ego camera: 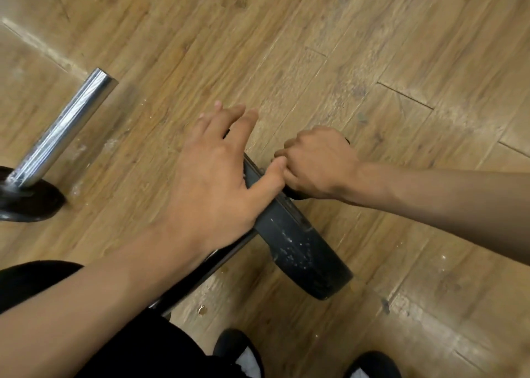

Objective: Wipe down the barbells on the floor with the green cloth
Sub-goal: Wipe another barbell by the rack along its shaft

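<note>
A barbell lies on the wooden floor in front of me. Its black, dust-speckled weight plate (pixel 301 251) stands on edge at centre, and its thin bar (pixel 200 274) runs down-left beneath my left forearm. My left hand (pixel 212 171) rests on top of the plate with straight fingers, its thumb reaching along the rim to my right hand. My right hand (pixel 318 162) is curled in a fist round the dark end of the barbell that sticks out beyond the plate. No green cloth is in view.
A second barbell is at the left, with a shiny chrome sleeve (pixel 66 128) rising out of its black plate (pixel 28 202). My black-clad knee (pixel 28 280) and black shoes (pixel 238 352) fill the lower edge. Scuffed wood flooring (pixel 372 47) stretches ahead and to the right.
</note>
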Demonstrator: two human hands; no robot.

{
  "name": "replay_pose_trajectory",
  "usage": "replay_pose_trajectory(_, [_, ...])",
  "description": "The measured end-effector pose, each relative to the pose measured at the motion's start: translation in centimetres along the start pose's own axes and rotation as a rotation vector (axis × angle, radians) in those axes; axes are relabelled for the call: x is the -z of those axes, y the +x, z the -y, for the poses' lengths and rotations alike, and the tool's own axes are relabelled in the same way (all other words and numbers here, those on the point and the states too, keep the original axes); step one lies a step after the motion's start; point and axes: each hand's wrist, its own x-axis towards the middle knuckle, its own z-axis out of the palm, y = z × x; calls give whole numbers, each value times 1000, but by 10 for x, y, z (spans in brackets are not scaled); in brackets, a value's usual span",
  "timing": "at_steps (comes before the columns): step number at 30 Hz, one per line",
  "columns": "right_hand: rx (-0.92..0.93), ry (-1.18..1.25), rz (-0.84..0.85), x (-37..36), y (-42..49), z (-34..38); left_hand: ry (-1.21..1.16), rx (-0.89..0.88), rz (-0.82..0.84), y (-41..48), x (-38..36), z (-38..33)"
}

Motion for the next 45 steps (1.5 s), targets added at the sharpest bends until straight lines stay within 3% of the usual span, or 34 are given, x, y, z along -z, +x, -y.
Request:
replay_pose_trajectory(6, [186,-106,-108,-11,-56,-16,1,-28,-18,1,-3,0])
replay_pose_trajectory(11, [47,-58,145,6,-3,-5,58,-70,-24,-8,-9,-12])
replay_pose_trajectory(18, [170,-125,-58,-10,-71,-15,82,-101,-53,-14,-12,-18])
replay_pose_trajectory(23, [-98,-41,31,0,-16,1,103,-105,-44,-18,-12,-23])
replay_pose_trajectory(28, [94,-60,-175,-23,-87,-8,150,-164,-87,-30,-17,-29])
replay_pose_trajectory(31, [136,-58,-134,-21,-84,-13,177,-178,-94,-43,-22,-42])
replay_pose_trajectory(33, [24,-63,-86,-17,-62,-5,213,-194,-79,-51,-25,-49])
replay_pose_trajectory(35, [-47,-44,-158,-14,-54,8,242,-233,-68,-56,-26,-51])
replay_pose_trajectory(40, [115,-60,-262,-32,-112,-4,200,-329,-39,-64,-25,-49])
replay_pose_trajectory(45, [11,-35,-184,-19,-71,1,203,-366,-49,-64,-31,-58])
